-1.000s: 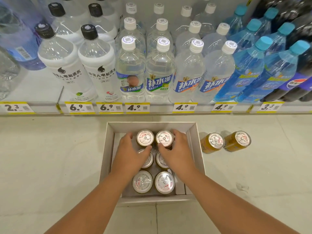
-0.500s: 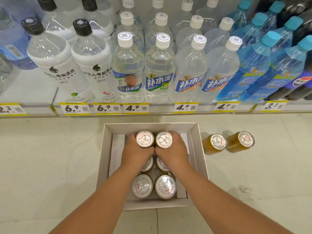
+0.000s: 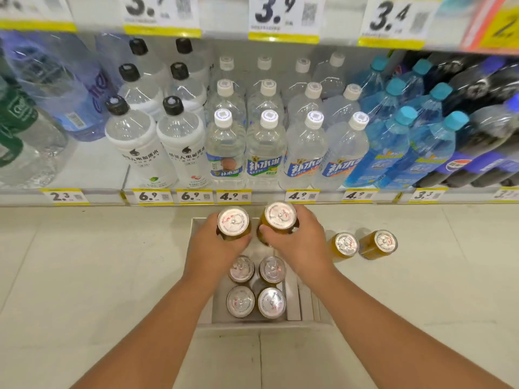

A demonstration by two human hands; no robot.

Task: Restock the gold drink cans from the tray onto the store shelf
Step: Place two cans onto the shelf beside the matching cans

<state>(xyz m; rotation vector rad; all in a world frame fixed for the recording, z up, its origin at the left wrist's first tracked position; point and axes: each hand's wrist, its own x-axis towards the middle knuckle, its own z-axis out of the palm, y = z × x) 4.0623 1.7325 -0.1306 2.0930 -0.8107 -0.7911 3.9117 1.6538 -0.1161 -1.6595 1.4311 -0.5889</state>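
Note:
My left hand [image 3: 209, 245] grips a gold can [image 3: 233, 223] and my right hand [image 3: 299, 245] grips another gold can [image 3: 279, 219]; both cans are lifted above the far end of the white cardboard tray [image 3: 309, 307] on the floor. Several gold cans with silver tops stay in the tray, such as one [image 3: 240, 301] at its near left. Two more gold cans [image 3: 343, 246] [image 3: 379, 244] stand on the floor to the right of the tray. The store shelf [image 3: 92, 164] rises just beyond, its front edge lined with price tags.
The lower shelf is packed with bottles: white-labelled ones with black caps [image 3: 134, 144], clear ones with white caps [image 3: 265, 147], blue ones [image 3: 393, 147] and dark cola bottles [image 3: 483, 141]. A strip of price tags [image 3: 283, 15] marks the shelf above. Pale floor tiles surround the tray.
Both hands closed on the two far cans in the tray and raised them out toward the shelf. My head tilted up, bringing the upper price strip into view.

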